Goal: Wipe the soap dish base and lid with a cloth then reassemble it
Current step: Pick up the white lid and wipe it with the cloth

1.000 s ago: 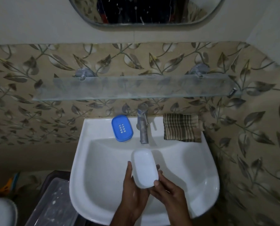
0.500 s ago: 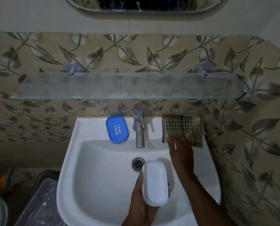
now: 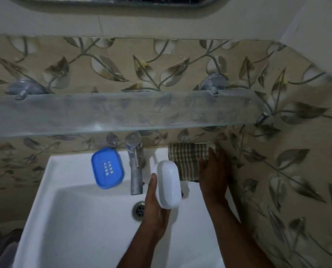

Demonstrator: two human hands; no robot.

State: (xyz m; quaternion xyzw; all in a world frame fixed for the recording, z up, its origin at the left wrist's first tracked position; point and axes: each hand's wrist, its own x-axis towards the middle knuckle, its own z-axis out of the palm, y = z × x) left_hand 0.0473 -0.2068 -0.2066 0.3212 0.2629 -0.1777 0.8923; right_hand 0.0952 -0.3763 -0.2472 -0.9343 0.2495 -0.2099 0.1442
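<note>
The sink (image 3: 68, 209) is the biggest thing here, white and deep, and everything you need sits on it or over it. Above the sink runs a long glass shelf (image 3: 122, 111) with nothing on it that you need. At the back of the sink, in the middle, stands the tap (image 3: 135, 165).

On the back ledge of the sink, right of the tap, lies the checked cloth (image 3: 186, 159), folded flat. Your right hand (image 3: 214, 175) lies on its right side, fingers out flat, touching it. It looks like you are about to pick it up, but you have not closed your hand on it yet.

On the sink's ledge left of the tap sits the blue base (image 3: 107, 168), holes up, out of the way until its turn comes.

Your left hand (image 3: 155, 207) holds the white lid (image 3: 169, 184) over the sink bowl, just in front of the tap. Your thumb is on its left edge and your fingers wrap behind it. You hold it up and close to the cloth, probably so you can wipe it first.
</note>
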